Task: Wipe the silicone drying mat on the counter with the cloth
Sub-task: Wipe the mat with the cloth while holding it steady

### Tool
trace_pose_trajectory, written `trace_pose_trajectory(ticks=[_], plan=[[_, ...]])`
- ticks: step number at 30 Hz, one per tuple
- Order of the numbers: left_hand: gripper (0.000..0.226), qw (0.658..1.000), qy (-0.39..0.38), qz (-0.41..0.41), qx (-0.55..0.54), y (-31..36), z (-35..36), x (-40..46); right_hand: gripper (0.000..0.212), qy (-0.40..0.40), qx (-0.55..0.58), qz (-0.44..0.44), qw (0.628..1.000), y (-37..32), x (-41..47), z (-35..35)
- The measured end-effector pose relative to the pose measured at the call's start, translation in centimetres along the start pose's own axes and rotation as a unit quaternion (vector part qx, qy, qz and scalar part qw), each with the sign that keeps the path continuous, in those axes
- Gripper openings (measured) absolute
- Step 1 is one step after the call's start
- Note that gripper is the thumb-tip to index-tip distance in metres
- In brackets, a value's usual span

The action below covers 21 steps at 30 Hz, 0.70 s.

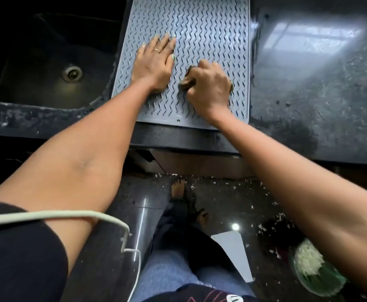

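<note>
Right hand [208, 88] fingers curled tight round a dark bunched cloth [188, 80], pressing it onto the near-centre of the grey silicone mat [211, 29]. Left hand [155, 59] flat, fingers straight, pinning the mat's left side. Mat lies on the dark table [309, 83], just beside the sink [47, 68]. Looks mid-wipe: far part shows a wet sheen, maybe done already; near strip and right edge probably left. Can't confirm coverage.

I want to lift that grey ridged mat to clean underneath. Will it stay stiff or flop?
Probably floppy: the silicone mat looks thin and lies flat on the counter. It may slide when rubbed, since the left hand presses it flat while the right hand scrubs with the cloth. Likely light.
</note>
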<state>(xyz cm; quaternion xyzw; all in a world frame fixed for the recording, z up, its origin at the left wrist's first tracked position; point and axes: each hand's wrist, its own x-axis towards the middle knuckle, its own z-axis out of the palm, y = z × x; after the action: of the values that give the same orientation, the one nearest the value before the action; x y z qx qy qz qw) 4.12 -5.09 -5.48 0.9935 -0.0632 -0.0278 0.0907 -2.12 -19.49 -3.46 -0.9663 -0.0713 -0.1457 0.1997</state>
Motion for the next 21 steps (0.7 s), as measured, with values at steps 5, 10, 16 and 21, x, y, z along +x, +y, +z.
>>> trace_pose_trajectory(ticks=[5, 10, 16, 21], plan=[[0.052, 1.0, -0.008, -0.004, 0.007, 0.3, -0.4, -0.5, 0.017, -0.062, 0.009, -0.038, 0.997, -1.3, -5.7, -3.3], [0.053, 0.999, -0.035, -0.021, 0.015, 0.5, -0.3, -1.2, 0.017, -0.069, 0.069, 0.06, 0.993, -1.1, -1.4, -4.3], [0.054, 0.999, -0.033, -0.023, 0.016, 0.5, 0.0, -1.9, 0.029, -0.086, 0.033, 0.032, 0.995, -0.9, -1.9, -1.8], [0.054, 0.999, -0.021, -0.021, 0.011, 0.7, 0.0, -2.2, 0.017, -0.036, 0.058, -0.039, 0.997, -1.4, -8.6, -3.6]])
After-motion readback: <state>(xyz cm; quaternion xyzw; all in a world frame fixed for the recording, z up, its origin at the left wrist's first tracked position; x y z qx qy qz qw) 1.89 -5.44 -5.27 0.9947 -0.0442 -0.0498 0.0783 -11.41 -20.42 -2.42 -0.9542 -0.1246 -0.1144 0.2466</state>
